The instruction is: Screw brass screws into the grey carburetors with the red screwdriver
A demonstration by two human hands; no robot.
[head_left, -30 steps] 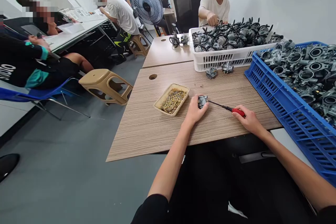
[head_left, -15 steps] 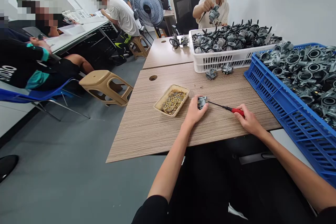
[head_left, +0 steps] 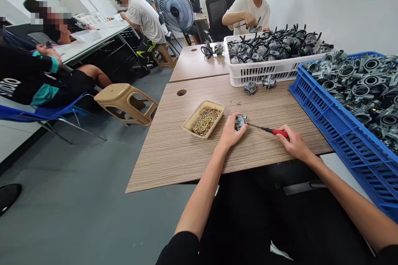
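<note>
My left hand (head_left: pixel 231 131) is closed around a small grey metal carburetor (head_left: pixel 240 122) on the wood-grain table (head_left: pixel 174 149). In my right hand (head_left: pixel 292 142) is the red handle of a screwdriver (head_left: pixel 279 132). Its dark shaft points left, and the tip meets the carburetor's right side; the exact contact spot is too small to make out. Left of my left hand stands a cream tray (head_left: pixel 189 126) of small brass screw-like parts (head_left: pixel 205 121). Two tiny pieces lie on the table beyond the carburetor.
At right, a blue crate (head_left: pixel 338 122) is heaped with metal carburetor bodies. Behind it stands a white crate (head_left: pixel 236 72) of carburetors with black caps. Two loose carburetors (head_left: pixel 250 87) sit before the white crate. Across the table, a co-worker (head_left: pixel 248 10) handles a part. A stool (head_left: pixel 116 91) stands left.
My hands stay nearly in place, with the screwdriver and carburetor shifted only slightly. The co-worker across the table has lowered the carburetor and moved a hand over it.
</note>
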